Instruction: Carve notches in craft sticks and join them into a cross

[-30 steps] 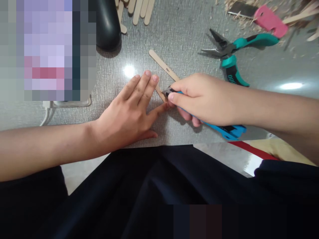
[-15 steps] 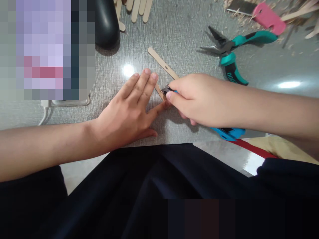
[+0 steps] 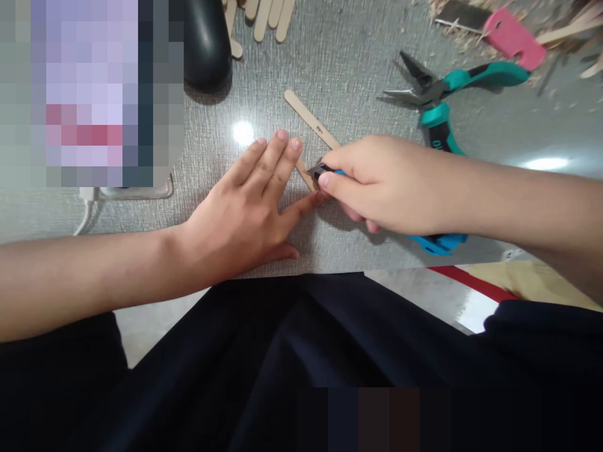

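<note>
My left hand (image 3: 249, 201) lies on the table with its fingers stretched and spread. Its fingertips press on a wooden craft stick (image 3: 307, 176), most of which is hidden under the fingers and the other hand. In my right hand (image 3: 377, 182) is a blue utility knife (image 3: 438, 243), gripped near its metal tip. The knife's blade (image 3: 315, 169) touches or sits just over the stick, beside my left forefinger. A second craft stick (image 3: 308, 116) with a small dark mark lies slantwise beyond, its near end covered by my right hand.
Teal-handled pliers (image 3: 431, 94) lie jaws apart at the right. Behind them are a pink-handled blade (image 3: 513, 37) and wood shavings (image 3: 455, 28). More craft sticks (image 3: 264, 22) lie at the back, beside a black rounded object (image 3: 207, 44). A white cable (image 3: 85, 213) runs at the left.
The whole view has shifted slightly, so things on the table appear a little further right. Both hands keep nearly the same pose, with the knife still at the stick.
</note>
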### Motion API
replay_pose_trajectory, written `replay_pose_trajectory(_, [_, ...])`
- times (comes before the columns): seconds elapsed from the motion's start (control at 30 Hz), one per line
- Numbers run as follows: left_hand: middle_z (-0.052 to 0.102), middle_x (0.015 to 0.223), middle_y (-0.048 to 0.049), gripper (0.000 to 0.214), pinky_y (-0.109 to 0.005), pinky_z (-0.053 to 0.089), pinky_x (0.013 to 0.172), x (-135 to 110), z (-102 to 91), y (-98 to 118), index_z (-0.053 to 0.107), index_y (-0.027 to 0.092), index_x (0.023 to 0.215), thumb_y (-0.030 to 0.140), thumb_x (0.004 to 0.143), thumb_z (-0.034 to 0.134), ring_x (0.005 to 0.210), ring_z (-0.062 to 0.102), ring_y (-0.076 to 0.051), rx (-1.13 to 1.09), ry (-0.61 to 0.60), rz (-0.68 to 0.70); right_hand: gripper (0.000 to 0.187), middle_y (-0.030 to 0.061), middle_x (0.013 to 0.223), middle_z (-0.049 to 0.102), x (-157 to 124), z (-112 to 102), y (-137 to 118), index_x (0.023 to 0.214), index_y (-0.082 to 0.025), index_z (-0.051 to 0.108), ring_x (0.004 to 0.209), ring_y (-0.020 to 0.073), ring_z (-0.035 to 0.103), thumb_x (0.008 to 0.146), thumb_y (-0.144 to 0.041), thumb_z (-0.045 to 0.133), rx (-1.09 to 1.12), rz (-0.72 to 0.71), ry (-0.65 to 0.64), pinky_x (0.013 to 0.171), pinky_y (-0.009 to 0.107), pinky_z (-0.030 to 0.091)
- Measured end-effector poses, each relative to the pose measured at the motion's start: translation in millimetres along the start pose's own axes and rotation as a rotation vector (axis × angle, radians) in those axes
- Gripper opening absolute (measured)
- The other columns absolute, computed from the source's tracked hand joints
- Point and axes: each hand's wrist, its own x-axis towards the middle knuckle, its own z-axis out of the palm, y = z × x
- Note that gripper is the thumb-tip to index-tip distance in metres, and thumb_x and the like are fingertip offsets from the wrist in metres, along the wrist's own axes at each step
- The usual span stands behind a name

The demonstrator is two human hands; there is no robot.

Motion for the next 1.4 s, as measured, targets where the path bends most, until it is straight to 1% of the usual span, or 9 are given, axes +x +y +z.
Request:
replay_pose_trajectory(0.2, [0.033,0.201,-0.0210,0.077,-0.090,0.037,0.145,2.1,-2.5,1.4,0.058,0.023,0.178,0.052,0.110,0.079,0.185,0.032,-0.061,0.013,-0.047,-0.005,0.041,-0.0022,0.058,0.058,-1.4,5.5,1.0,0.082,-0.027,0.053,0.045,0.0164,0.051,0.118,-0.043,0.066,-0.084,-0.022,0.058,0.053,0.040,0.035])
replay_pose_trajectory(0.47, [0.034,0.201,-0.0214,0.080,-0.089,0.037,0.145,2.9,-3.0,0.6,0.057,0.021,0.179,0.050,0.108,0.081,0.184,0.033,-0.061,0.013,-0.054,0.005,0.037,-0.0009,0.057,0.054,-6.4,0.7,-26.5,0.079,-0.027,0.054,0.047,0.0157,0.043,0.115,-0.026,0.064,-0.321,0.019,0.104,0.053,0.040,0.029])
replay_pose_trajectory(0.63, [0.037,0.200,-0.0171,0.076,-0.085,0.036,0.148,1.4,-2.7,0.6,0.061,0.024,0.176,0.051,0.108,0.082,0.185,0.035,-0.059,-0.006,-0.030,-0.015,0.043,-0.0002,0.061,0.065,-13.7,-19.6,-34.2,0.079,-0.026,0.049,0.047,0.0139,0.061,0.121,-0.029,0.055,-0.035,0.042,-0.133,0.055,0.033,0.049])
replay_pose_trajectory(0.73, [0.036,0.201,-0.0163,0.078,-0.085,0.037,0.148,1.0,-3.8,0.5,0.059,0.026,0.178,0.052,0.108,0.081,0.185,0.034,-0.058,-0.015,-0.035,-0.022,0.041,-0.0002,0.066,0.067,-15.1,-25.8,-31.0,0.081,-0.024,0.053,0.049,0.0118,0.063,0.122,-0.025,0.051,0.078,0.019,-0.188,0.055,0.029,0.052])
replay_pose_trajectory(0.93, [0.033,0.202,-0.0153,0.082,-0.087,0.036,0.148,0.3,-6.4,0.6,0.054,0.028,0.183,0.052,0.109,0.080,0.186,0.031,-0.059,-0.014,-0.070,-0.016,0.041,0.0011,0.068,0.068,-16.1,-14.9,-21.8,0.084,-0.024,0.050,0.050,0.0128,0.065,0.123,-0.033,0.054,0.099,0.041,-0.119,0.053,0.029,0.051])
replay_pose_trajectory(1.03, [0.032,0.202,-0.0166,0.081,-0.086,0.034,0.149,0.3,-7.5,2.2,0.055,0.027,0.182,0.049,0.109,0.081,0.186,0.032,-0.058,-0.028,-0.063,-0.024,0.042,0.0005,0.063,0.063,-11.1,-7.5,-18.4,0.081,-0.026,0.046,0.047,0.0146,0.062,0.121,-0.033,0.055,-0.002,0.027,-0.047,0.050,0.032,0.043])
replay_pose_trajectory(1.2, [0.042,0.198,-0.0188,0.064,-0.088,0.036,0.148,7.6,-8.5,-4.2,0.068,0.022,0.169,0.046,0.111,0.077,0.185,0.037,-0.056,-0.059,-0.054,-0.010,0.044,-0.0020,0.058,0.061,-9.8,-4.7,-13.0,0.077,-0.026,0.048,0.045,0.0132,0.057,0.120,-0.026,0.054,-0.002,-0.020,-0.017,0.049,0.030,0.042])
replay_pose_trajectory(1.3, [0.064,0.183,-0.0114,0.040,-0.082,0.049,0.143,14.7,-9.2,-14.5,0.082,0.025,0.147,0.042,0.119,0.061,0.179,0.053,-0.047,-0.111,0.047,-0.016,0.041,-0.0028,0.061,0.064,-17.6,-1.3,-2.3,0.080,-0.026,0.054,0.048,0.0135,0.060,0.121,-0.022,0.049,0.264,-0.058,-0.014,0.050,0.028,0.047])
replay_pose_trajectory(1.4, [0.088,0.150,-0.0057,0.026,-0.055,0.070,0.132,19.8,-10.8,-19.8,0.082,0.022,0.135,0.025,0.121,0.060,0.159,0.076,-0.031,-0.146,0.370,-0.002,0.033,-0.0055,0.062,0.060,-22.7,9.3,15.4,0.092,-0.026,0.058,0.051,0.0148,0.059,0.124,-0.029,0.051,0.517,-0.123,0.061,0.052,0.028,0.048])
